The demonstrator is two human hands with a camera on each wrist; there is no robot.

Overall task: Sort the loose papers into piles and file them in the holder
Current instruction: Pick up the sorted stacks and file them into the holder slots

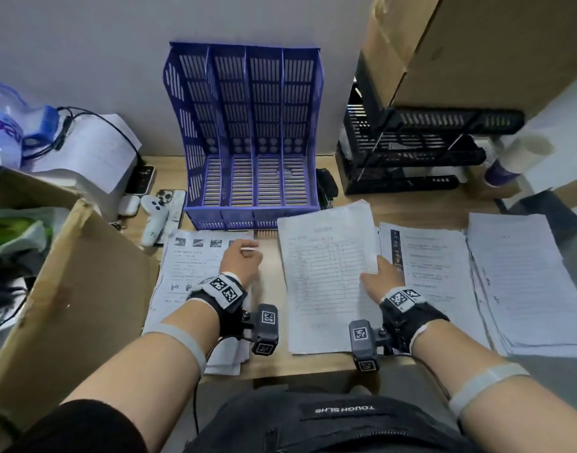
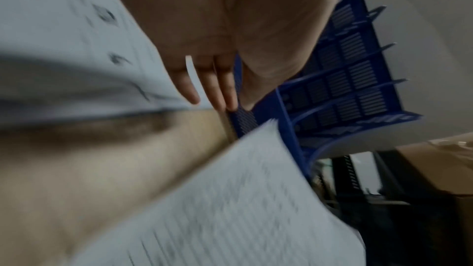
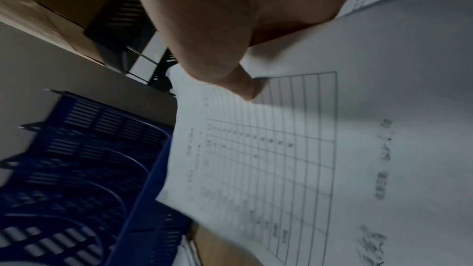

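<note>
On the table sheet (image 1: 326, 273), right hand (image 1: 380, 276) pinches its edge.

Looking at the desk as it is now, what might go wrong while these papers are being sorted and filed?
The table sheet pinched by the right hand at one edge could crease or skew over the neighbouring pile. The left pile overhangs the desk's front edge, so the left hand may nudge sheets off. The blue file holder is light and may slide.

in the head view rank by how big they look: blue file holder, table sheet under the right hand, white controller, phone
1. blue file holder
2. table sheet
3. white controller
4. phone, though partly hidden by the controller, so the last two are unsure.
</note>
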